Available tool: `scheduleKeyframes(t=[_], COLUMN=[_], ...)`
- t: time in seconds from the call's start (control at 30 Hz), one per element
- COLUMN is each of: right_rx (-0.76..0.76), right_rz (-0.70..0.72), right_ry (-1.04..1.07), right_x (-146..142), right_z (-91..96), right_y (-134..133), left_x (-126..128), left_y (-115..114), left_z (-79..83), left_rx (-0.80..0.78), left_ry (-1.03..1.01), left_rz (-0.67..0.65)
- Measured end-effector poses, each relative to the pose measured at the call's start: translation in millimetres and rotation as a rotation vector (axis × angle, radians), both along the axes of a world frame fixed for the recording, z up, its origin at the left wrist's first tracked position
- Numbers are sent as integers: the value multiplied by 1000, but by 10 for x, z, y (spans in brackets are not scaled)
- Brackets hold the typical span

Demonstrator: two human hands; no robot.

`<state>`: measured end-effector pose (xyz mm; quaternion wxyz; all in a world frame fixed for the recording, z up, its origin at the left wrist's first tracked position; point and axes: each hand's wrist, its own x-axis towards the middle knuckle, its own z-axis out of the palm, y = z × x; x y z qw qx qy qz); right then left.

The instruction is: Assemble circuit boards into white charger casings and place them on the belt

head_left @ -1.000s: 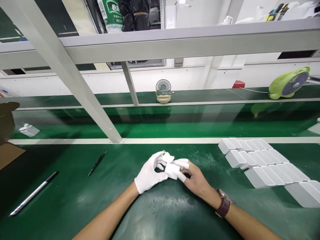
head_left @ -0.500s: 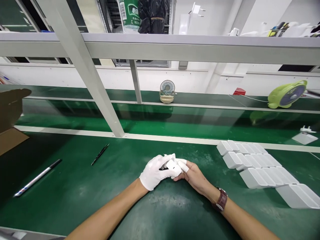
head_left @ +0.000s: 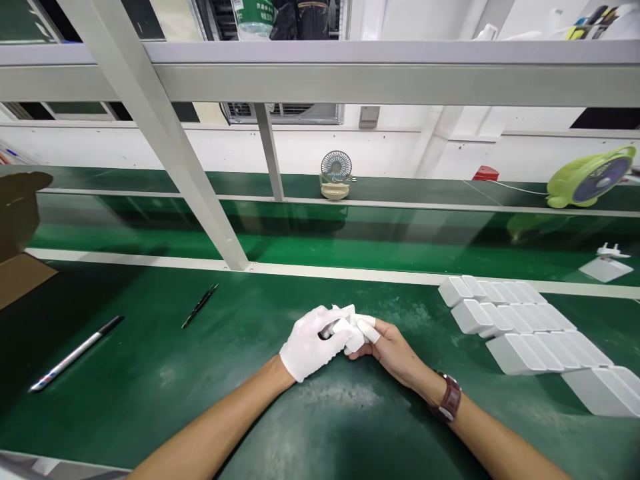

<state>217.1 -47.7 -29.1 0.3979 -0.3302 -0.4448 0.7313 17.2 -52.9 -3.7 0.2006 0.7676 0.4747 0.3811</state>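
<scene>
In the middle of the head view, both hands meet over the green worktop around a small white plastic case (head_left: 356,338). My left hand (head_left: 311,343) wears a white glove, its thumb and fingers curled and closed around the case from the left. From the right, my right hand (head_left: 393,348) pinches the case, with white finger covers on its thumb and at least one finger. A brown watch sits on that wrist. The hands hide much of the case, and its finer details are too small to make out.
Rows of white open-topped trays (head_left: 537,323) stand at right. A black pen (head_left: 200,305) and a silver marker-like stick (head_left: 77,353) lie at left, near a cardboard box (head_left: 20,220). A grey slanted post (head_left: 170,143) rises beyond. Two fans and a white plug adapter (head_left: 606,265) are farther back.
The view has tilted slightly down. The white case has turned a little between my fingers; both hands keep their hold and stay in nearly the same place.
</scene>
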Motion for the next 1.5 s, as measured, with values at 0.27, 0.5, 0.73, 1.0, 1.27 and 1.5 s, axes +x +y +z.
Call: scheduleKeyframes(t=[0.27,0.5,0.73,1.0,1.27,1.5], right_rx=[-5,428,992,1418,1624,1555], right_rz=[16,-321,-349,-495,-240,-105], right_ry=[-42,-440,-986,-932,-828,-925], right_x=[-1,144,260,266,105,23], right_z=[-2,-163,-245,-139,-24,120], right_y=[-8,40,56,-179,-423,-455], left_x=[-53,-131,-283,-1190,-2192,-877], left_y=[31,123,220,242,-322,-376], left_z=[-73,-81,-124,195,280,129], left_rx=[-7,56,69,57,-94,-158], left_ry=[-33,145,314,412,487,376], left_rz=[-41,-63,50,509,862,276])
